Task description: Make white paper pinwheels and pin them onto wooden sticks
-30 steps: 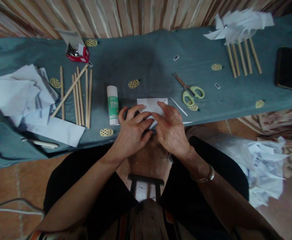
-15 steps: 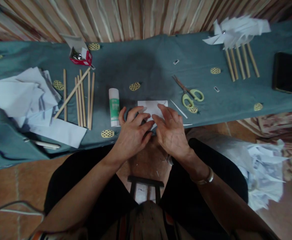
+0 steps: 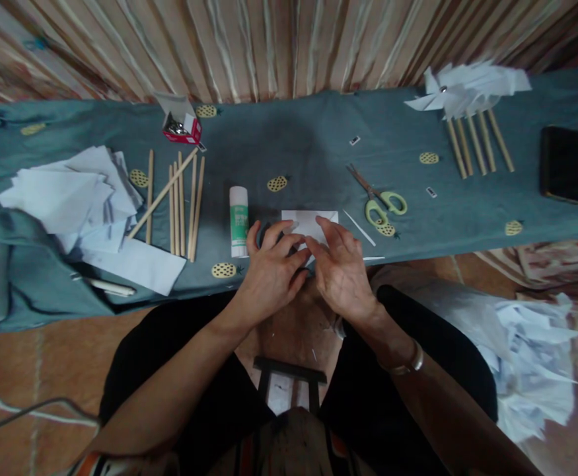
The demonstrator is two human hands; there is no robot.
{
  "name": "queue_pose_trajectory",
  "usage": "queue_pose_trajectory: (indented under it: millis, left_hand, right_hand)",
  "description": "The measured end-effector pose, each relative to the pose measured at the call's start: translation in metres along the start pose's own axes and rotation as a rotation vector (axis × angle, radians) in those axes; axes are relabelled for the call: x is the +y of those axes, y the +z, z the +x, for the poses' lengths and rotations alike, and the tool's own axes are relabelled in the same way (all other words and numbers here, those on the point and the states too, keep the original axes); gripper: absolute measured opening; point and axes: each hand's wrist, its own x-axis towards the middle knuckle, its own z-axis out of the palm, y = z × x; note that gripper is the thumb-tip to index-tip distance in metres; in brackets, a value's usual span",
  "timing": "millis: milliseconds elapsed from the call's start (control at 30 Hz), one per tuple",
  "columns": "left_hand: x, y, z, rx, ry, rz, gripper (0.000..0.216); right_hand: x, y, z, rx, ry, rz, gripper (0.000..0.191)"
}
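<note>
A small white paper sheet (image 3: 313, 223) lies at the near edge of a low table covered with a teal cloth (image 3: 308, 152). My left hand (image 3: 271, 274) and my right hand (image 3: 341, 268) rest side by side on the sheet's near part, fingers bent and pressing its fold; both are closed on the paper. A white and green glue stick (image 3: 239, 220) lies just left of my left hand. Green-handled scissors (image 3: 380, 198) lie to the right of the sheet, with a thin paper strip (image 3: 359, 228) between them.
Several wooden sticks (image 3: 177, 198) and a heap of white paper (image 3: 78, 198) lie at the left, a red box of pins (image 3: 182, 125) behind them. Finished paper pinwheels on sticks (image 3: 467, 99) and a black phone (image 3: 563, 164) lie far right. Paper scraps (image 3: 536, 350) cover the floor at right.
The view has tilted, so everything sits lower in the picture. My hands have stayed on the paper, with the fingers drawn slightly closer together.
</note>
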Motion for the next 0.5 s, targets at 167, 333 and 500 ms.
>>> queue_pose_trajectory:
  millis: [167,333,500]
  left_hand:
    - [0.0011,-0.0031,0.0005,0.011,-0.007,-0.047,0.022]
    - [0.0016,-0.0032,-0.0002,0.051,-0.017,-0.086,0.022]
    - [0.0051,-0.0022,-0.0003,0.070,-0.039,-0.089,0.024]
  right_hand:
    - [0.0011,0.0039,-0.0010,0.001,0.006,0.052,0.037]
    - [0.0026,0.0072,-0.0019,0.014,-0.016,0.054,0.037]
    - [0.0005,0.0075,0.0007,-0.005,0.019,0.053,0.034]
